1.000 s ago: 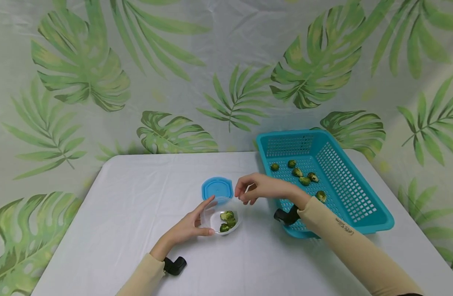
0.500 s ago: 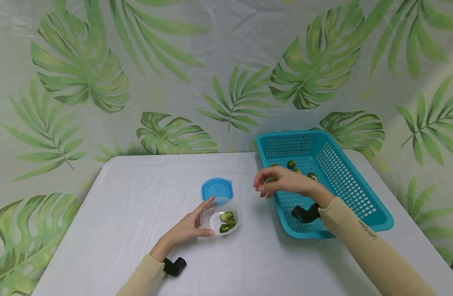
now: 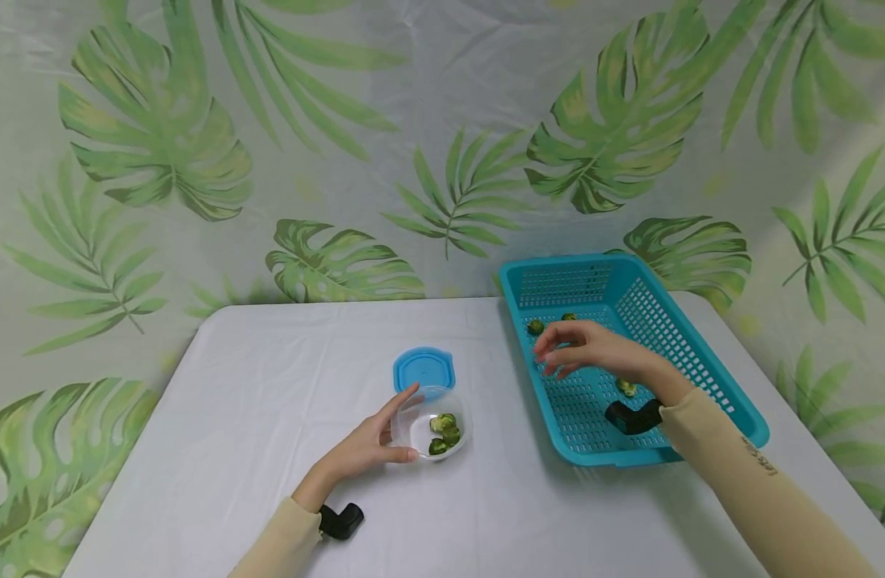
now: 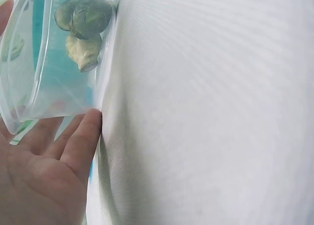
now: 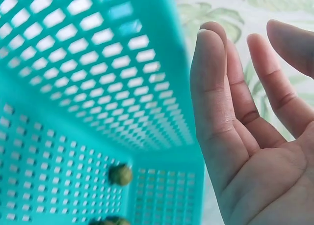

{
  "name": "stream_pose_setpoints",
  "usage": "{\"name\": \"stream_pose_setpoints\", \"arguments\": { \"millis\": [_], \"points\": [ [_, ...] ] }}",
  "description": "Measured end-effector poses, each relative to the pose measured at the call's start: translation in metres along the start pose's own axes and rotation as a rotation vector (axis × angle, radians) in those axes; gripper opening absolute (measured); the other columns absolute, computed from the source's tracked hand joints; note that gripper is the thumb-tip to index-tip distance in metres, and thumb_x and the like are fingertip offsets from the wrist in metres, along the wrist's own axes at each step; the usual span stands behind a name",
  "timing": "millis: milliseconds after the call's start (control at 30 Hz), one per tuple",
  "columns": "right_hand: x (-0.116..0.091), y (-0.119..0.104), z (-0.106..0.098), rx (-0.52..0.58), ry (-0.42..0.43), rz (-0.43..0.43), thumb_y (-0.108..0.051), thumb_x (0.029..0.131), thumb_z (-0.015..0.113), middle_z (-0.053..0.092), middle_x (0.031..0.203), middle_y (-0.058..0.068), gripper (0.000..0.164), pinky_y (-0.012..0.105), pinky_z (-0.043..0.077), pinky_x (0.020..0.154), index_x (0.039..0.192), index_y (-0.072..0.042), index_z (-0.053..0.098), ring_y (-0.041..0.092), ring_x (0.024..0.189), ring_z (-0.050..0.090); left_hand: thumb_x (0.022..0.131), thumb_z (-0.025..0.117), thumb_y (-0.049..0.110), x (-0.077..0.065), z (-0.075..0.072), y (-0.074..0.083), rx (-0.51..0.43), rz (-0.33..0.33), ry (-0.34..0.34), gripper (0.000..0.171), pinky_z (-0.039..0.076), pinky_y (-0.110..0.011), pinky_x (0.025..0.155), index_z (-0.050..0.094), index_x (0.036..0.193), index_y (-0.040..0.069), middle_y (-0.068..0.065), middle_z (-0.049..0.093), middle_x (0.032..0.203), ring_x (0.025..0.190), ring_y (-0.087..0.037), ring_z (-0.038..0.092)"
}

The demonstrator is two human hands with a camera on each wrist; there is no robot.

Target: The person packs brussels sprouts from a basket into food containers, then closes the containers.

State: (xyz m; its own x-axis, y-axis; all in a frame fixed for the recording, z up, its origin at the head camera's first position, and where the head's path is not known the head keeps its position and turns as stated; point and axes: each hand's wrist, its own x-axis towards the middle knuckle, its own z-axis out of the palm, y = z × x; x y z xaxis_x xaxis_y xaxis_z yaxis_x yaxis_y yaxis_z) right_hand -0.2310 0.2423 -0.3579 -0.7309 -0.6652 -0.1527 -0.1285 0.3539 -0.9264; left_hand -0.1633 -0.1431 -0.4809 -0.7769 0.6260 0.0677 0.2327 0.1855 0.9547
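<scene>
My left hand [image 3: 366, 443] grips a clear plastic container [image 3: 413, 429] from its left side, the thumb at the near rim and the fingers round the far side. Inside it sit a few Brussels sprouts [image 3: 444, 432], which also show through the wall in the left wrist view. My right hand [image 3: 594, 349] hovers over the turquoise basket [image 3: 572, 457], fingers loosely bent with nothing between them. Brussels sprouts lie on the basket floor, one sprout [image 3: 535, 327] left of the hand and another sprout [image 3: 626, 388] below it; the hand hides others.
A blue lid [image 3: 424, 368] lies on the white-covered table [image 3: 290, 377] just behind the container. The basket's tall perforated walls [image 5: 88, 48] rise beside my right hand. A leaf-patterned cloth [image 3: 341, 160] hangs behind the table.
My right hand has moved right, away from beside the container to over the basket. My left hand and the container have stayed in place.
</scene>
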Motion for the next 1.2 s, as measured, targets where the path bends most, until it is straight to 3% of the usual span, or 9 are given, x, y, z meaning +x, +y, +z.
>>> {"name": "stream_pose_setpoints", "arguments": {
  "millis": [367,533,833,1200],
  "points": [
    [-0.017,0.033,-0.024,0.015,0.074,0.022,-0.012,0.098,0.055,0.06,0.111,0.016,0.021,0.048,0.052,0.083,0.114,0.001,0.056,0.041,0.101,0.059,0.085,0.074,0.014,-0.001,0.0,0.0,0.002,0.006,0.0,0.094,0.033,-0.053,0.104,0.011,0.155,0.014,-0.015,0.027,0.153,0.139,-0.034,0.022],
    [-0.024,0.041,-0.033,0.03,0.105,0.063,-0.013,0.098,0.056,0.058,0.114,0.019,0.026,0.057,0.047,0.086,0.116,0.005,0.054,0.044,0.104,0.057,0.085,0.074,0.014,-0.001,0.0,0.0,0.0,0.01,0.0,0.094,0.033,-0.053,0.104,0.011,0.155,0.013,-0.015,0.027,0.153,0.139,-0.034,0.022],
    [-0.037,0.05,-0.045,0.03,0.157,0.118,-0.014,0.097,0.058,0.058,0.115,0.018,0.034,0.052,0.049,0.086,0.12,0.01,0.049,0.039,0.103,0.058,0.085,0.073,0.015,0.0,-0.001,0.0,0.014,0.001,-0.001,0.093,0.031,-0.056,0.104,0.012,0.155,0.014,-0.013,0.028,0.153,0.14,-0.034,0.02],
    [-0.052,0.066,-0.061,-0.009,0.185,0.187,-0.015,0.097,0.056,0.048,0.126,0.031,0.042,0.051,0.048,0.088,0.125,0.014,0.044,0.042,0.108,0.056,0.085,0.073,0.015,0.0,-0.001,-0.001,0.019,0.003,0.0,0.092,0.031,-0.057,0.104,0.012,0.155,0.014,-0.012,0.029,0.153,0.14,-0.034,0.022]
  ]
}}
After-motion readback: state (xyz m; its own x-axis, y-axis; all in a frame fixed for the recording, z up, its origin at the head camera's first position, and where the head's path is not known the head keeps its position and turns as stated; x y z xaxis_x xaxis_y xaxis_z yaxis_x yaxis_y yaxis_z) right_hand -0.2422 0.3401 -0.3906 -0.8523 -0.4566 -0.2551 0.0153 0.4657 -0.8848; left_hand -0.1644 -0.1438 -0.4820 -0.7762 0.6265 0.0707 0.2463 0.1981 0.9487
